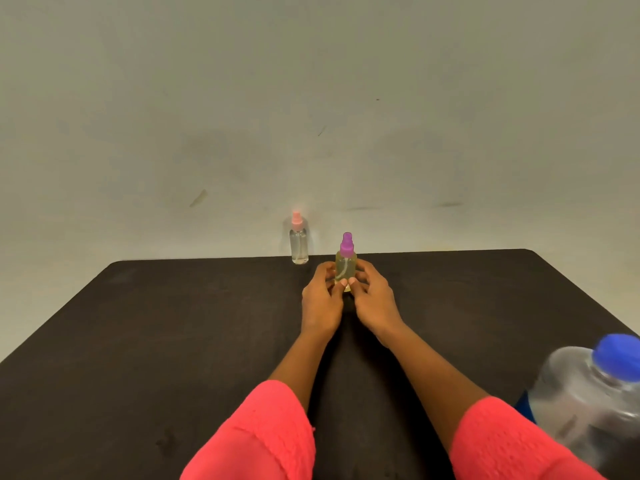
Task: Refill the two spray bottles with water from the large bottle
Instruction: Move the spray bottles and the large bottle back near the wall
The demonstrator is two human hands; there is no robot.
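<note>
Dark table [156, 341] against a pale wall [311, 98]; left hand [320, 299] and right hand [374, 299] both curl their fingers round the lower body of the purple-capped spray bottle [345, 263], upright at mid-table, probably steadying it for uncapping. Count: two spray bottles, the pink-capped spray bottle [299, 242] standing apart at the far edge, capped. One large bottle [588, 393], blue cap on, near right, within reach.

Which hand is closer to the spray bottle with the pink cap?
Left. The left hand grips the purple-capped bottle just right of the pink-capped bottle; the right hand holds that bottle's other side, farther off.
</note>
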